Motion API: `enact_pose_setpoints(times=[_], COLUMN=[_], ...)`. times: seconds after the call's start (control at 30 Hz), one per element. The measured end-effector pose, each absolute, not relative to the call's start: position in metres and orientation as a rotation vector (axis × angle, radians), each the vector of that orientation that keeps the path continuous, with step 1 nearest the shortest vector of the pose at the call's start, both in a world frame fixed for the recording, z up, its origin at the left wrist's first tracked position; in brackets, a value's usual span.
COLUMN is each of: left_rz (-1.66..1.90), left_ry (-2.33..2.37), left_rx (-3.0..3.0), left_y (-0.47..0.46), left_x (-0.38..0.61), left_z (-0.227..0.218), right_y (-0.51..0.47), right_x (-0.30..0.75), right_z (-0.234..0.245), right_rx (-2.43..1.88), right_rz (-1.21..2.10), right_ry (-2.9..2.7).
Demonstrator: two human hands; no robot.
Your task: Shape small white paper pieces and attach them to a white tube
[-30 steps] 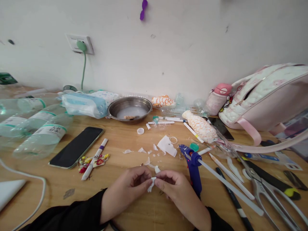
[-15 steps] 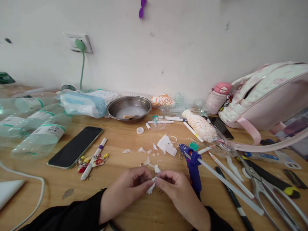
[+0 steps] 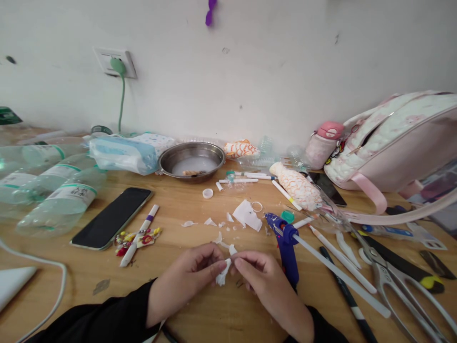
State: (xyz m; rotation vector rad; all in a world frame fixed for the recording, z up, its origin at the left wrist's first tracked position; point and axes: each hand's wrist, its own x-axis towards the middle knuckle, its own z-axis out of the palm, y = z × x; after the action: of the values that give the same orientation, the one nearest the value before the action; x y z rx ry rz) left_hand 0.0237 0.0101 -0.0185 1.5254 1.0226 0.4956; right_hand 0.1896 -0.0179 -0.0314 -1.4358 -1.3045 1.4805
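Observation:
My left hand (image 3: pixel 187 278) and my right hand (image 3: pixel 262 276) meet low in the middle of the wooden table (image 3: pixel 178 209). Both pinch one small white scrap (image 3: pixel 223 273) between thumb and fingertips, and it hangs down between them. Several white scraps (image 3: pixel 228 236) lie just beyond my fingers. A blue glue gun (image 3: pixel 285 240) with a long white glue stick (image 3: pixel 339 274) lies right beside my right hand.
A black phone (image 3: pixel 112 217), a white marker (image 3: pixel 140 235) and a colourful charm (image 3: pixel 137 238) lie to the left, beside clear plastic bottles (image 3: pixel 53 200). A metal bowl (image 3: pixel 192 162) stands at the back. Large scissors (image 3: pixel 400 286), pens and a pink backpack (image 3: pixel 403 140) fill the right.
My hands have shifted slightly away from me. The white scrap now hangs lower between the fingertips.

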Motion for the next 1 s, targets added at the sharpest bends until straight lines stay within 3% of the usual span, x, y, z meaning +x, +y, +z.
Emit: enact_pose_setpoints(times=[0.5,1.0], left_rz=[0.48,0.684], left_ry=[0.978,0.938], left_rx=[1.553,1.166], left_y=[0.01,0.0117], left_x=[0.0236,0.0255], left_z=[-0.017,-0.0216], right_y=[-0.0173,-0.0198], right_x=[0.1894,0.1877], right_z=[-0.0335,-0.0391], right_rx=[-1.383,-1.428], right_rz=[1.426,1.482], right_ry=[-1.351,-1.411])
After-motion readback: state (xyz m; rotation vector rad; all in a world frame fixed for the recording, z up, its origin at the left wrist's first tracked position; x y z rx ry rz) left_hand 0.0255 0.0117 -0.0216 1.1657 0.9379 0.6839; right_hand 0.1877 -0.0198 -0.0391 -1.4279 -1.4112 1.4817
